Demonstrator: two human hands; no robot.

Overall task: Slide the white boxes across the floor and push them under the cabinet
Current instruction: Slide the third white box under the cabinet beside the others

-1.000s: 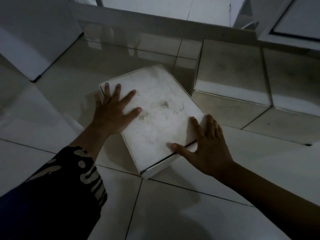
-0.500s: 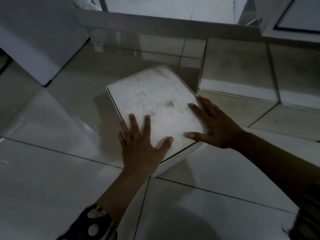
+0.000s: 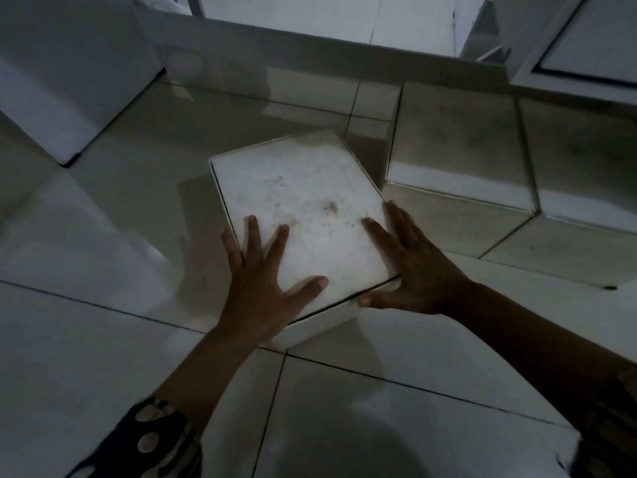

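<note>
A dusty white box (image 3: pixel 300 201) lies flat on the tiled floor, turned at an angle, its lid slightly raised along the near edge. My left hand (image 3: pixel 267 281) presses flat on the lid's near left corner, fingers spread. My right hand (image 3: pixel 410 267) rests against the box's near right corner, fingers on the lid and thumb at the side wall. The cabinet (image 3: pixel 310 50) runs along the back, with a dark gap beneath its lower edge.
A second white box (image 3: pixel 458 150) sits to the right of the first, and a third (image 3: pixel 582 167) lies beyond it. A large white panel (image 3: pixel 65 81) stands at the left. A white door frame (image 3: pixel 579 46) is at the top right. Glossy floor tiles (image 3: pixel 103 339) surround me.
My left hand slid from the box's far left corner down to its near left corner. My right hand shifted along the right edge. The box sits slightly farther from me.
</note>
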